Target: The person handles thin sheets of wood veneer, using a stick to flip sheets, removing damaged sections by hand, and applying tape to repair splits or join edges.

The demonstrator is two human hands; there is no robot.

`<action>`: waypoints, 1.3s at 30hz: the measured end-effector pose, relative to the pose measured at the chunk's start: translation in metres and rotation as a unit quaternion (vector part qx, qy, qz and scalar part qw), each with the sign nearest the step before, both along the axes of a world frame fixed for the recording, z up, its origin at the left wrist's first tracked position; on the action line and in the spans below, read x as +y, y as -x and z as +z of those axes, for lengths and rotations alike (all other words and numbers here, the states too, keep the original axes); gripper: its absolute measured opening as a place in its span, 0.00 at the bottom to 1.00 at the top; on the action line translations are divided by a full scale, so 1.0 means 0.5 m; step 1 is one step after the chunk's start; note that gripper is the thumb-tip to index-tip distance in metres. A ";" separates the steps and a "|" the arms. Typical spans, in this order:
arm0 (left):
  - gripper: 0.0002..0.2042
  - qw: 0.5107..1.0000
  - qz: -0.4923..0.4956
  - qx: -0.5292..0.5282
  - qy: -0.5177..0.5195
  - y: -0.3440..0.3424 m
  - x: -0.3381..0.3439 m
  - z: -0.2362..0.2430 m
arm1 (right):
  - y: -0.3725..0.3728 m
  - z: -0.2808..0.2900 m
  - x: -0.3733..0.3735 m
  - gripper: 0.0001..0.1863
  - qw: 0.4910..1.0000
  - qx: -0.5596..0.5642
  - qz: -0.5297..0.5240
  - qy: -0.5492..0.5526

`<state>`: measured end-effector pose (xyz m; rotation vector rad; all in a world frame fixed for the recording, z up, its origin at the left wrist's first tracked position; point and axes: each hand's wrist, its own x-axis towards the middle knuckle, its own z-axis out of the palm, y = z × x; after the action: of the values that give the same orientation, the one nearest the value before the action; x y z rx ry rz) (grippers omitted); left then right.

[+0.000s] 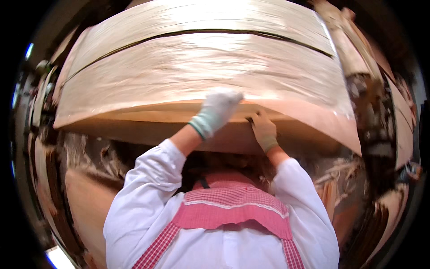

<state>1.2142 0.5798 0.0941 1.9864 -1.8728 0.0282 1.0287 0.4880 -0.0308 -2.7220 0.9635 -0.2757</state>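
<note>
A wide sheet of pale wood veneer (201,67) spreads out in front of me, its near edge raised in an arch off the layer below. My left hand (219,107), in a white knit glove with a green cuff, is closed on that raised edge near its middle; motion blurs the fingers. Beneath the edge lies a browner veneer layer (152,117). My right hand (265,130), in a tan glove, is just right of the left, over this lower layer. Its fingers are bent, and a small dark thing (250,119) shows at their tips, too small to name.
A long dark split (206,31) crosses the far part of the sheet. Rolled or curled veneer pieces (351,49) lie at the far right. Torn scraps (105,159) litter the near left, and more stacked sheets (87,206) stand on the left side.
</note>
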 end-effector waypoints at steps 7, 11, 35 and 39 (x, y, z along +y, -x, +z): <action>0.02 0.999 0.014 -0.033 0.009 0.036 0.010 0.003 | 0.204 -0.006 0.177 0.22 0.960 0.119 0.212 -0.142; 0.02 0.999 0.040 -0.008 0.000 0.046 0.046 -0.022 | 0.494 -0.174 0.157 0.17 0.926 0.298 0.073 -0.221; 0.16 0.898 -0.338 0.135 -0.247 0.181 0.008 -0.107 | 0.726 -0.235 0.358 0.21 0.736 0.144 -0.475 -0.461; 0.15 0.883 -0.369 0.147 -0.252 0.274 -0.063 -0.100 | 0.936 -0.228 0.399 0.17 0.632 -0.125 -0.636 -0.425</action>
<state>1.0773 0.5485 0.0442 1.2804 -2.4428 -1.0030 0.5606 0.6875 -0.1447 -0.7823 2.0393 -0.2776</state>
